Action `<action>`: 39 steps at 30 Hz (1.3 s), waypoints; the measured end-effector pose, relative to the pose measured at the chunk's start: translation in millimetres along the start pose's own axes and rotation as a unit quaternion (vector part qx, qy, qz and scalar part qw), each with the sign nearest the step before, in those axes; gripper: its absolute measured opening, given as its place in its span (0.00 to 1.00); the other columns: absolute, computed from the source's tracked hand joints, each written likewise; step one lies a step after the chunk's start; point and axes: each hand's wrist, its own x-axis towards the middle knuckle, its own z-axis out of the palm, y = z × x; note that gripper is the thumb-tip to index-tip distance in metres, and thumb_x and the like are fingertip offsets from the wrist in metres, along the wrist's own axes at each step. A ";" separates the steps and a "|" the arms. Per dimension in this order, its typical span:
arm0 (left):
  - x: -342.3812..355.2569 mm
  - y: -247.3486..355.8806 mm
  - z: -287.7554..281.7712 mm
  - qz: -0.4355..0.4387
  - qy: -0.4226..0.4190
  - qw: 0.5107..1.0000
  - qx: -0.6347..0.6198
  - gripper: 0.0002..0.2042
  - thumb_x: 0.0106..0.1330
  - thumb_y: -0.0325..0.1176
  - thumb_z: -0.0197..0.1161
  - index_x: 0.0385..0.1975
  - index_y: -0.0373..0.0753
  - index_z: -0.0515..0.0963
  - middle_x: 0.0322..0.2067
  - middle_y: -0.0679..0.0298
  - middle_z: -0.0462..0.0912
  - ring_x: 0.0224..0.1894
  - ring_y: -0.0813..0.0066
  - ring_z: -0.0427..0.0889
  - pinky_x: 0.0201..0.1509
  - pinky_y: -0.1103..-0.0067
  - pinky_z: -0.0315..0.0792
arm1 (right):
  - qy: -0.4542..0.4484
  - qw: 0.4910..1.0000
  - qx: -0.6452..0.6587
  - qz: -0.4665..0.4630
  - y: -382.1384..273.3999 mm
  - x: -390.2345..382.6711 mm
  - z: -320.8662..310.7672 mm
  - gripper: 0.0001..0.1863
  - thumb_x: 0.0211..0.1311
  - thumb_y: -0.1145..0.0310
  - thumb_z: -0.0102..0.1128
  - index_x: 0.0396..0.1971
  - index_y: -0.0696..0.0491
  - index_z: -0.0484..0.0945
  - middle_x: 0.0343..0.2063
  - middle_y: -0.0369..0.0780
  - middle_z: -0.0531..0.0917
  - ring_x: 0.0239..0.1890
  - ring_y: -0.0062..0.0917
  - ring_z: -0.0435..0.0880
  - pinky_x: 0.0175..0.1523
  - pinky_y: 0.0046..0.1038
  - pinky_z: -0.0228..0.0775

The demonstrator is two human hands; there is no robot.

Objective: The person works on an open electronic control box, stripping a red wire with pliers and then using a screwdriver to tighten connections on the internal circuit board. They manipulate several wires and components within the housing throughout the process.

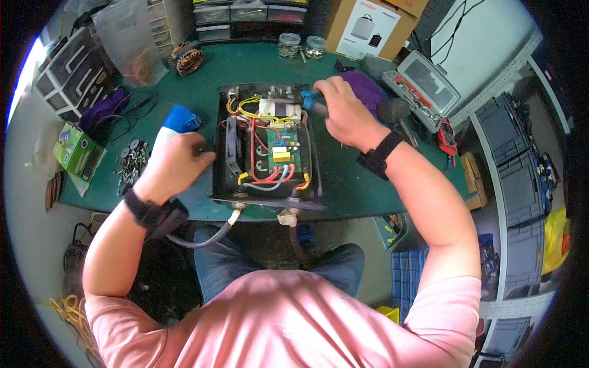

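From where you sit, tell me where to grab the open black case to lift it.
Grip the black case by its two long side walls, one hand from each side. It lies flat and open-topped, with the circuit board and wires exposed inside, so probably avoid reaching in.

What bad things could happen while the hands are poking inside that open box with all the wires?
The right hand holds a blue-handled tool close to the red and yellow wires; it might slip and nick one or scratch the green circuit board. The left hand rests beside a pile of small screws and washers and could knock them off the green table.
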 end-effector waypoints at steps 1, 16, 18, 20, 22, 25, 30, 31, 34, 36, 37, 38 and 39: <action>-5.1 2.0 -5.9 -0.001 0.034 0.999 -0.036 0.14 0.57 0.35 0.67 0.36 0.30 0.81 0.30 0.45 0.82 0.34 0.52 0.82 0.40 0.67 0.74 | 0.016 0.999 0.008 0.030 -1.4 -4.4 -8.8 0.22 0.51 0.82 0.51 0.49 0.58 0.69 0.43 0.51 0.72 0.48 0.49 0.72 0.55 0.43 0.67; -122.1 -88.3 0.0 -0.103 0.388 0.914 -0.063 0.05 0.67 0.28 0.60 0.38 0.34 0.78 0.39 0.65 0.79 0.37 0.79 0.76 0.39 0.83 0.69 | -0.258 0.878 -0.131 0.380 9.6 -116.0 -49.1 0.35 0.56 0.45 0.64 0.50 0.60 0.70 0.49 0.56 0.76 0.49 0.51 0.79 0.54 0.43 0.73; -127.0 -100.3 7.6 -0.097 0.395 0.914 0.001 0.05 0.64 0.27 0.62 0.36 0.34 0.79 0.40 0.61 0.78 0.40 0.70 0.77 0.40 0.79 0.70 | -0.259 0.880 -0.146 0.372 6.1 -113.4 -39.6 0.35 0.57 0.44 0.64 0.51 0.60 0.70 0.48 0.56 0.76 0.49 0.52 0.79 0.53 0.45 0.73; -130.3 -108.4 13.6 -0.111 0.399 0.910 -0.001 0.05 0.63 0.27 0.63 0.35 0.33 0.79 0.40 0.58 0.78 0.42 0.64 0.77 0.46 0.74 0.71 | -0.238 0.892 -0.185 0.337 1.7 -116.5 -35.3 0.34 0.56 0.44 0.64 0.49 0.58 0.73 0.46 0.54 0.76 0.45 0.50 0.80 0.51 0.44 0.74; -129.8 -115.4 19.5 -0.089 0.412 0.906 0.043 0.06 0.63 0.27 0.63 0.35 0.32 0.78 0.41 0.56 0.78 0.44 0.60 0.76 0.49 0.71 0.70 | -0.218 0.906 -0.245 0.267 -0.6 -114.8 -38.3 0.32 0.55 0.44 0.65 0.48 0.57 0.74 0.45 0.52 0.77 0.44 0.48 0.80 0.51 0.43 0.74; -121.5 -117.2 23.5 -0.063 0.417 0.904 0.072 0.06 0.62 0.27 0.63 0.35 0.32 0.78 0.41 0.54 0.78 0.46 0.57 0.75 0.53 0.69 0.68 | -0.107 0.972 -0.131 0.163 -12.9 -78.0 -48.4 0.17 0.54 0.58 0.66 0.37 0.54 0.80 0.37 0.46 0.78 0.40 0.43 0.79 0.47 0.38 0.74; -108.6 -127.2 32.6 -0.051 0.443 0.893 0.061 0.05 0.64 0.28 0.61 0.34 0.32 0.78 0.39 0.55 0.78 0.45 0.57 0.75 0.52 0.70 0.68 | -0.083 0.993 0.045 -0.076 -76.5 20.9 -37.2 0.05 0.54 0.68 0.61 0.28 0.50 0.83 0.28 0.42 0.77 0.37 0.38 0.79 0.42 0.37 0.72; -107.8 -130.5 34.7 -0.058 0.449 0.890 0.061 0.06 0.65 0.28 0.60 0.35 0.32 0.78 0.40 0.54 0.78 0.45 0.57 0.74 0.53 0.69 0.67 | -0.082 0.990 0.044 -0.108 -86.0 34.1 -26.3 0.04 0.53 0.69 0.60 0.26 0.50 0.82 0.28 0.41 0.77 0.37 0.37 0.79 0.41 0.37 0.73; -103.2 -132.3 39.1 -0.051 0.460 0.885 0.046 0.06 0.66 0.28 0.58 0.36 0.32 0.78 0.40 0.54 0.77 0.46 0.56 0.74 0.53 0.69 0.67 | -0.125 0.980 -0.029 -0.150 -93.8 59.0 5.9 0.06 0.55 0.70 0.55 0.25 0.51 0.82 0.30 0.42 0.78 0.37 0.37 0.81 0.41 0.37 0.75; -99.4 -130.9 39.0 -0.060 0.476 0.876 0.041 0.06 0.65 0.28 0.60 0.36 0.33 0.78 0.41 0.53 0.77 0.47 0.55 0.74 0.54 0.67 0.67 | -0.150 0.974 -0.089 -0.146 -97.2 67.4 13.7 0.07 0.56 0.70 0.54 0.24 0.53 0.82 0.30 0.43 0.79 0.37 0.38 0.82 0.41 0.38 0.77; -99.1 -130.5 40.2 -0.064 0.480 0.874 0.043 0.06 0.65 0.28 0.59 0.36 0.33 0.78 0.42 0.53 0.77 0.48 0.55 0.74 0.54 0.67 0.67 | -0.154 0.971 -0.099 -0.152 -97.3 68.3 16.5 0.07 0.55 0.70 0.54 0.24 0.53 0.81 0.31 0.43 0.79 0.37 0.38 0.82 0.41 0.38 0.78; -98.3 -130.0 41.1 -0.068 0.483 0.872 0.045 0.06 0.65 0.28 0.59 0.37 0.33 0.78 0.42 0.53 0.77 0.48 0.55 0.73 0.54 0.67 0.67 | -0.159 0.968 -0.111 -0.157 -98.4 69.5 18.7 0.07 0.55 0.70 0.55 0.23 0.54 0.81 0.31 0.43 0.79 0.37 0.38 0.82 0.41 0.38 0.78; -97.4 -128.9 40.0 -0.070 0.485 0.870 0.053 0.06 0.65 0.28 0.59 0.37 0.33 0.79 0.42 0.53 0.77 0.48 0.55 0.73 0.55 0.67 0.67 | -0.155 0.967 -0.134 -0.152 -100.4 70.9 19.4 0.07 0.54 0.72 0.55 0.22 0.56 0.80 0.31 0.43 0.79 0.36 0.37 0.83 0.40 0.37 0.79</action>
